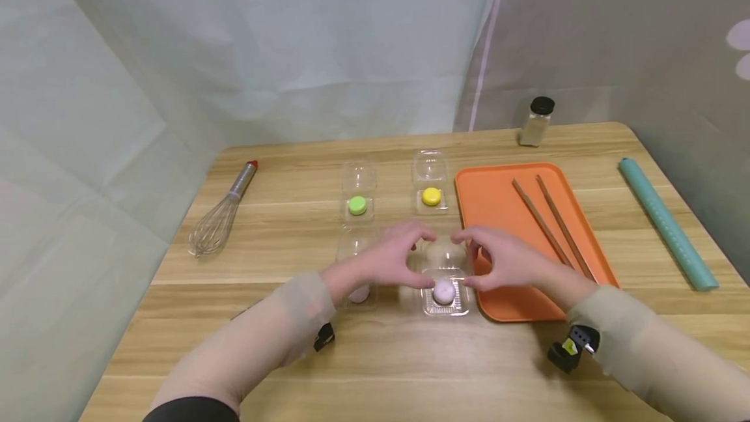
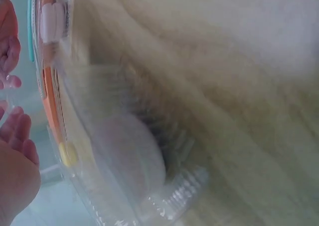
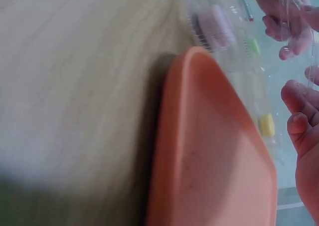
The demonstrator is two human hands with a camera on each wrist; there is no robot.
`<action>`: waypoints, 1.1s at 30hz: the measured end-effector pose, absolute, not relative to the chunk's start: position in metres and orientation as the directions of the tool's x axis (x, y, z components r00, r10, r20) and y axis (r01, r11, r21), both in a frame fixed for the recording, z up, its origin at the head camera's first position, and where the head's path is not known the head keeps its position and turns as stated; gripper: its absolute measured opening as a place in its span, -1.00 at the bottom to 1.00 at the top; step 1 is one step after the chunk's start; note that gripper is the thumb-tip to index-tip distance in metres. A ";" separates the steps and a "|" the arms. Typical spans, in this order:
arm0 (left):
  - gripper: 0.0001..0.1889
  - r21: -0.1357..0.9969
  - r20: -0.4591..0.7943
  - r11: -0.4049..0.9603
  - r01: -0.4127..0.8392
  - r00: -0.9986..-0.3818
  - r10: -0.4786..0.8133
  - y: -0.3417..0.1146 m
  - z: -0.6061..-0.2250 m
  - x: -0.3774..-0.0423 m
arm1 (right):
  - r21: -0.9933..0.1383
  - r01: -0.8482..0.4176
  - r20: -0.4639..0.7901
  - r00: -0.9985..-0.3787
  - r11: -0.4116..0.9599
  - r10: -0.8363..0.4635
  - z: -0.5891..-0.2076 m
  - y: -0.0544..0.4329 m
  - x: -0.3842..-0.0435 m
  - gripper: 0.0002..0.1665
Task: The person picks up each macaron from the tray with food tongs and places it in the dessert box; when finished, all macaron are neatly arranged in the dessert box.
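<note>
A clear hinged plastic box (image 1: 430, 308) holds a lavender macaron (image 1: 444, 292) in its base, with its see-through lid (image 1: 443, 254) raised behind. My left hand (image 1: 398, 258) grips the lid's left side, its fingers curved and its thumb low near the macaron. Opposite it, my right hand (image 1: 505, 259) holds the right side in the same way. In the right wrist view, clear plastic edges show between the two hands. Partly hidden under my left forearm is another clear box with a pale macaron (image 1: 359, 294), seen close up and blurred in the left wrist view.
Behind stand open clear boxes with a green macaron (image 1: 357, 205) and a yellow macaron (image 1: 431, 196). An orange tray (image 1: 486, 197) bearing two brown sticks (image 1: 541, 220) lies under my right hand. Around them are a whisk (image 1: 219, 217), a black-capped jar (image 1: 536, 124) and a teal roller (image 1: 668, 223).
</note>
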State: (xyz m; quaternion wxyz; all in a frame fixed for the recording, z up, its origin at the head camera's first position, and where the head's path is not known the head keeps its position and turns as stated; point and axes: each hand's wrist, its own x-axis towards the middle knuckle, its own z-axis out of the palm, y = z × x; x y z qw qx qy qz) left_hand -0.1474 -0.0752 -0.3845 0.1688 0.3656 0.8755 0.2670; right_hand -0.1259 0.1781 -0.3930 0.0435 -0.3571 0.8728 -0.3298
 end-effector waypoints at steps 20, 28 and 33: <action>-0.17 0.362 -0.141 0.643 0.675 -0.642 0.753 -0.072 -0.398 -0.120 | -0.499 -0.643 0.050 -0.691 0.581 -0.721 -0.410 0.173 -0.105 -0.18; -0.16 0.301 -0.139 0.628 0.717 -0.619 0.773 -0.072 -0.403 -0.117 | -0.459 -0.673 0.032 -0.665 0.580 -0.746 -0.413 0.172 -0.102 -0.19; -0.18 0.269 -0.133 0.628 0.730 -0.617 0.775 -0.072 -0.404 -0.116 | -0.416 -0.715 0.068 -0.641 0.562 -0.765 -0.412 0.171 -0.102 -0.19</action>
